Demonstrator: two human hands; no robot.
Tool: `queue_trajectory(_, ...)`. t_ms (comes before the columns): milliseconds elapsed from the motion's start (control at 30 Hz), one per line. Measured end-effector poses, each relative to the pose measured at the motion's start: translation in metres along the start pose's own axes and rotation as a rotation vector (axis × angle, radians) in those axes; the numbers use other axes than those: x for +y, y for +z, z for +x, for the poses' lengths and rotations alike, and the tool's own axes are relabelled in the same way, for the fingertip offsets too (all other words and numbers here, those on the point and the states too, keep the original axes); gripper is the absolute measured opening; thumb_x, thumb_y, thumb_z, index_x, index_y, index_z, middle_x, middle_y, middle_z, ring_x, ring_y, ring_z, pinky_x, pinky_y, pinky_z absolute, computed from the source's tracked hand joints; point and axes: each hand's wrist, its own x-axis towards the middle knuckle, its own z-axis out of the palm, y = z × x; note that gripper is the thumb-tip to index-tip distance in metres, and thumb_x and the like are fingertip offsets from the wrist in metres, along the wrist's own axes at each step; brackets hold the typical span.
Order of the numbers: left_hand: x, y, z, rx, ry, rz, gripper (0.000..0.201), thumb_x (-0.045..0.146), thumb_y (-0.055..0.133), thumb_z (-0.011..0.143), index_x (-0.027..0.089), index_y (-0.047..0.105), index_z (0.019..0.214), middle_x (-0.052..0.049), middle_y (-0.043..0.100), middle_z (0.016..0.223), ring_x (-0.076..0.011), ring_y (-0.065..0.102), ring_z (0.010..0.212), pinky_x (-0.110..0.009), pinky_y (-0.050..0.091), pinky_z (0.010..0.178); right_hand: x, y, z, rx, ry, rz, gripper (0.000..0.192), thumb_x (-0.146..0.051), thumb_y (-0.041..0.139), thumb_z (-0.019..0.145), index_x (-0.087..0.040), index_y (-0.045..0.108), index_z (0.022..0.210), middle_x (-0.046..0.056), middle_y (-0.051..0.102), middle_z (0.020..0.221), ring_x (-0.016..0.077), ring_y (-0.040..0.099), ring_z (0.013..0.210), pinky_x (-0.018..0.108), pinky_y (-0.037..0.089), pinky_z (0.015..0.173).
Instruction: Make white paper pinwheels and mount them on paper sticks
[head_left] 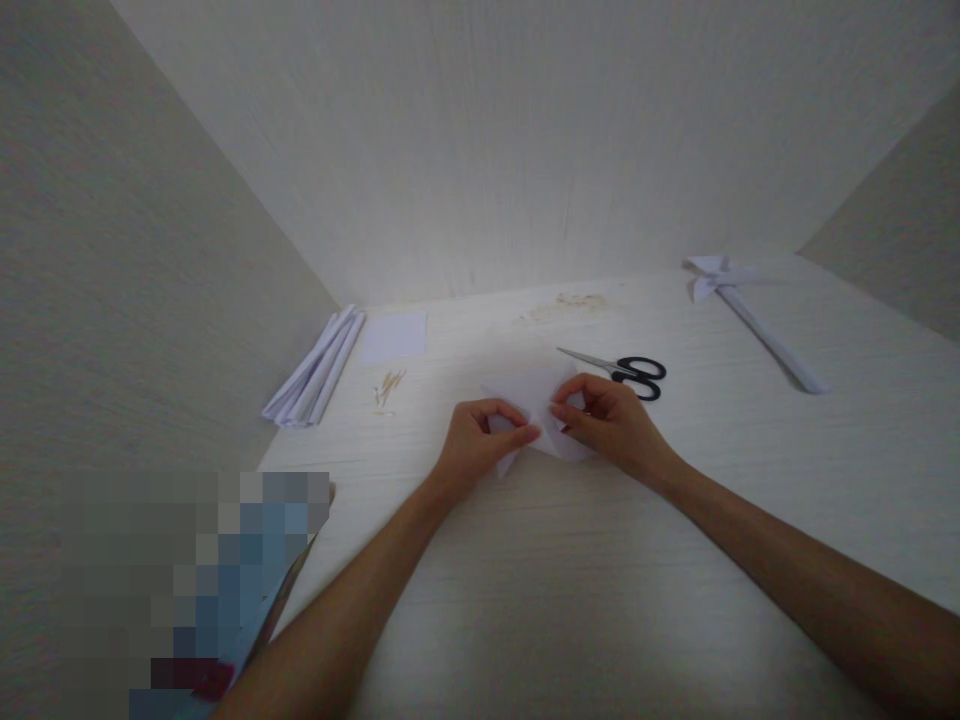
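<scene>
A left hand [484, 432] and a right hand [611, 415] pinch a thin, folded white paper sheet [529, 385] between them, each thumb and forefinger nearly closed on it. The paper could tear or crease crookedly if the two pinches pull unevenly. Black-handled metal scissors [606, 364] lie just beyond the right fingers, where a careless reach might nudge them. Loose, slender tan sticks [388, 388] lie left of the left fingers; a sweeping wrist could scatter them.

A partly folded white paper [525, 380] with pointed corners is pinched in fingers [516, 438] over the tabletop [480, 580].
</scene>
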Motion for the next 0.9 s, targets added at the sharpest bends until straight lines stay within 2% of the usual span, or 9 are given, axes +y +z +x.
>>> queue_trajectory(133,-0.0029,-0.0014,0.0012,0.004,0.016,-0.027,0.021,0.029,0.073,0.050,0.014,0.060,0.054,0.002,0.052,0.052,-0.0068,0.042,0.048,-0.020,0.031,0.045,0.0023,-0.0006,0.0011,-0.026,-0.025,0.030,0.013,-0.026,0.063,0.066,-0.017,0.053,0.067,-0.008,0.041,0.049,0.0048,0.043,0.041,0.016,0.034,0.038)
queue_trajectory(400,-0.0044,-0.0018,0.0012,-0.001,0.013,-0.090,0.020,0.028,0.074,0.049,0.014,0.060,0.053,0.002,0.055,0.053,-0.0067,0.044,0.048,-0.020,0.034,0.047,0.0042,-0.0025,0.0018,-0.067,-0.078,-0.020,0.011,-0.027,0.060,0.070,-0.016,0.058,0.067,-0.002,0.053,0.058,0.0088,0.050,0.053,0.021,0.041,0.050)
queue_trajectory(633,-0.0054,-0.0014,0.0017,0.011,0.042,-0.089,0.018,0.027,0.074,0.049,0.015,0.061,0.053,0.001,0.058,0.055,-0.0083,0.048,0.052,-0.021,0.038,0.050,0.0007,-0.0001,0.0007,0.045,-0.152,-0.093,0.007,-0.026,0.065,0.064,-0.019,0.064,0.062,0.002,0.053,0.067,0.0131,0.052,0.066,0.023,0.045,0.051)
queue_trajectory(900,-0.0045,-0.0011,0.0030,0.031,0.050,-0.076,0.017,0.024,0.075,0.048,0.015,0.062,0.052,0.001,0.060,0.057,-0.0084,0.050,0.054,-0.021,0.040,0.052,0.0006,0.0039,-0.0029,0.074,-0.171,-0.064,0.006,-0.025,0.067,0.064,-0.019,0.068,0.064,0.003,0.057,0.070,0.0132,0.054,0.062,0.025,0.046,0.049)
